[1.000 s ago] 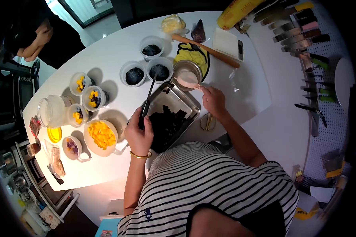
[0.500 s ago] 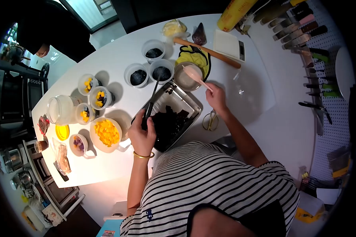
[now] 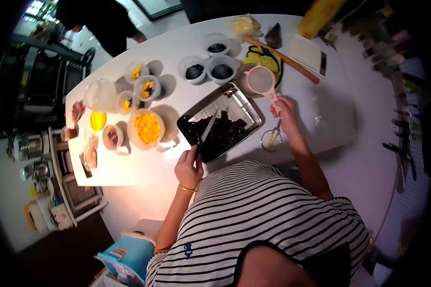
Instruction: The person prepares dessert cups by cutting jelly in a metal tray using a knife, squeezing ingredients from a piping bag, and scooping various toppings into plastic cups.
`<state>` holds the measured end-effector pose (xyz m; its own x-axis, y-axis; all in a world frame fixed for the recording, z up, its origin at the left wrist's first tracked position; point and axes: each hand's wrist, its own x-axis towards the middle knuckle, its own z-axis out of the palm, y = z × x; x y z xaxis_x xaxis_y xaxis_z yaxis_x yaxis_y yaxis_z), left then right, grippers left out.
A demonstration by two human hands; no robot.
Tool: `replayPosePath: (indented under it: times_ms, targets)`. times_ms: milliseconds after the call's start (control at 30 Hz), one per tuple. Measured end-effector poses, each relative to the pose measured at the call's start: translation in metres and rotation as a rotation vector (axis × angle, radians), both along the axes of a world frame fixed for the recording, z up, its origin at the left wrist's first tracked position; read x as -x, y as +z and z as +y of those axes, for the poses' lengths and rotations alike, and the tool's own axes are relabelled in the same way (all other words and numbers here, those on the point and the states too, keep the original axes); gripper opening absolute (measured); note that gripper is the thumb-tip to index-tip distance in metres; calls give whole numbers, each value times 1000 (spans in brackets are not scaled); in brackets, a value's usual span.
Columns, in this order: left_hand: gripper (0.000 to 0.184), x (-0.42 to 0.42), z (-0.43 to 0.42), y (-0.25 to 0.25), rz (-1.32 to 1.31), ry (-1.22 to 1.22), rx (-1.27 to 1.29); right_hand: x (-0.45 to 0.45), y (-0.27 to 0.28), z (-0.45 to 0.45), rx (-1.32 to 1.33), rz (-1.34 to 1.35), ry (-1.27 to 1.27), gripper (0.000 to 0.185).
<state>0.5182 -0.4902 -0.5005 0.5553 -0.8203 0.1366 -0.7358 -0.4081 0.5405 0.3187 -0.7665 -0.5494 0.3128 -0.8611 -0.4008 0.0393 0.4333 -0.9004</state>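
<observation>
My left hand [image 3: 189, 170] is closed round the black handle of a knife [image 3: 209, 128], whose blade lies over the dark jelly [image 3: 225, 131] in a metal tray [image 3: 255, 115]. In my right hand [image 3: 286, 114] is the handle of a pale pink strainer [image 3: 262, 80]. The strainer's round mesh head is above a metal bowl [image 3: 244, 82], partly hiding it. Left of the bowl stand three clear cups, one of them [image 3: 222, 71] nearest the tray, with dark contents. Scissors [image 3: 272, 139] lie below my right hand.
Several cups with yellow cubes [image 3: 147, 88], a bowl of yellow cubes [image 3: 147, 128] and a clear jar [image 3: 100, 95] stand at the left. A rolling pin [image 3: 285, 60], yellow-black gloves [image 3: 261, 58] and a scale [image 3: 307, 53] are at the back. Another person [image 3: 100, 21] stands beyond the table.
The knife has come away from the cups to the tray's jelly. The strainer has been lifted from the bowl and turned. The view has shifted, and the other person's position has changed.
</observation>
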Motion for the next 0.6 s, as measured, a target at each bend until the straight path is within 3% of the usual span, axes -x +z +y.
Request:
replayPosePath:
  times_ms: [100,167,233,267,300,433,500,533,600]
  targets:
    - [35,16,4,-14,-17,62,-41,6,-2,4,-10,-93,83,19]
    - [36,26,-4,-34,-82,64,-17,4,-15,11,-34,-68,9,25]
    - [40,35,-14,-56,-58,51,-122,-14,11,26,-131,-115,8,19]
    - [41,40,-22,-56,-77,58,-139,-18,10,29,-140,-126,85,20]
    - [46,41,-28,-56,-51,20,-206,-16,-4,24,-112,-228,348,21]
    - [42,35,-32,-34,-189,-76,-123,-62,35,70,-157,-270,490,24]
    - [36,20,-26,-11,1,-41,295,-90,49,93,-128,-342,530,33]
    - [36,12,-24,1,8,-69,304,-106,64,107,-173,-376,506,33]
    - [31,-6,-19,18,1148,38,435,-143,75,132,-204,-393,509,28]
